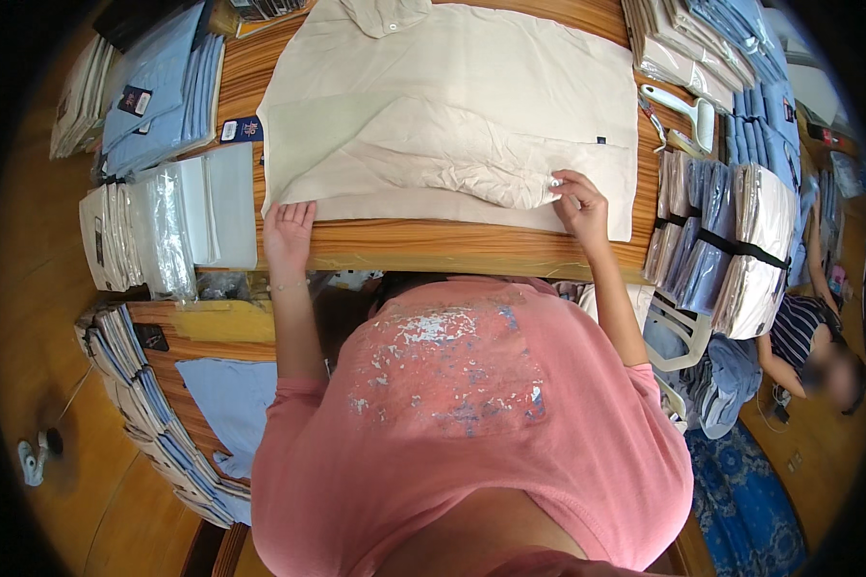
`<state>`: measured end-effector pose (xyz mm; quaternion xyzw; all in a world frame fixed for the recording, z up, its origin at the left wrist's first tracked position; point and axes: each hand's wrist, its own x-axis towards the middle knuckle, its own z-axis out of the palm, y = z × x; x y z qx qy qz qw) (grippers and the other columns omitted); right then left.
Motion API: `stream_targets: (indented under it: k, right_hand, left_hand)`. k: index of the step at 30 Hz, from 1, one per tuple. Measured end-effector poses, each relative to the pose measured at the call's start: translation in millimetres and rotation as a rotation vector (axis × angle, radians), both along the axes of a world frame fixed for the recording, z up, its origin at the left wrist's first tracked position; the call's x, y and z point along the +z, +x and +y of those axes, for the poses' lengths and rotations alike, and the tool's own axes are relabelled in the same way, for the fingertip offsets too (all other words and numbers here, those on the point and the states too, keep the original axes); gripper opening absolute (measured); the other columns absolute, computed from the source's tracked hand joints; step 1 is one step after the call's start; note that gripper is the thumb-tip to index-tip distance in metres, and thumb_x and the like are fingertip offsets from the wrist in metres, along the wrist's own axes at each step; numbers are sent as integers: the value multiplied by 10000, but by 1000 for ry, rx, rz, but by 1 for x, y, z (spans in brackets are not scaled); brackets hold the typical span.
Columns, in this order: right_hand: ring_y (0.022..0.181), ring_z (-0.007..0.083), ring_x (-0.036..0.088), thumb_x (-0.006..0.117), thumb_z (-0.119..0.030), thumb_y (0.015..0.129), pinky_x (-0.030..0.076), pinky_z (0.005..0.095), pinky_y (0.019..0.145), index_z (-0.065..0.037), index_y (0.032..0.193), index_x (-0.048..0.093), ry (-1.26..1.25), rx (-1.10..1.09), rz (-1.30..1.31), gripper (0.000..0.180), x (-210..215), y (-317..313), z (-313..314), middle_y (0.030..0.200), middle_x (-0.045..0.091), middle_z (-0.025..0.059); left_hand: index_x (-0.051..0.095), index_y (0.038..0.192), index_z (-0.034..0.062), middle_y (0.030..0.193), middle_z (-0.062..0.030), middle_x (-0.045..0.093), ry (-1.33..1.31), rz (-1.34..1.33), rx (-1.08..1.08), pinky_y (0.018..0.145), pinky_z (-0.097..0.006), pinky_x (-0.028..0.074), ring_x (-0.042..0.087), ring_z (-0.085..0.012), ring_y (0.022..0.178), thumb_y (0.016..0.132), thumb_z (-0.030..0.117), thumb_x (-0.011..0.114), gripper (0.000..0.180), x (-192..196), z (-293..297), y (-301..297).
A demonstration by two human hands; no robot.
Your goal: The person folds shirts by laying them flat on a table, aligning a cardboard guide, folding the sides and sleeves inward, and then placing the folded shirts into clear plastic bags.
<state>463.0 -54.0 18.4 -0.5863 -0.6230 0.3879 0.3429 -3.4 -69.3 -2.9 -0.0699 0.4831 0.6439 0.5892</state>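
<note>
Cream shirt (452, 125), half-folded, creased

A garment packing workshop is shown: a cream shirt (452, 115) is laid out on a wooden table (433, 245), ringed by stacks of bagged folded shirts (159, 91) and strapped bundles (731, 245).

One cream shirt (452, 106), two hands, one white handheld tool (688, 111)
</note>
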Motion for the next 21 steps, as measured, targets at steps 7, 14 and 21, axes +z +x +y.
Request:
stream_targets:
  k: [7, 14, 21]
  right_hand:
    - [918, 284, 496, 545, 76, 624, 425, 381, 828, -70, 856, 691, 124, 45, -459, 311, 26, 18, 26, 1040, 579, 99]
    - [1007, 337, 567, 478, 55, 745, 441, 433, 890, -13, 1045, 632, 778, -78, -839, 344, -14, 61, 242, 1098, 605, 140]
    - [1170, 193, 482, 566, -162, 805, 381, 527, 914, -88, 1293, 469, -317, 21, -1367, 504, 35, 64, 254, 1159, 593, 86]
  left_hand:
    - [350, 1303, -7, 1411, -168, 282, 77, 843, 139, 1109, -427, 139, 248, -269, 1328, 908, 163, 518, 462, 68, 3, 65]
    - [435, 1296, 6, 1266, -161, 507, 340, 1823, -199, 1039, -388, 288, 429, -313, 1213, 830, 220, 611, 542, -11, 260, 42]
    - [407, 1361, 166, 1406, -185, 353, -172, 1471, -941, 1052, -481, 241, 364, -360, 1265, 770, 508, 633, 719, 4, 316, 45]
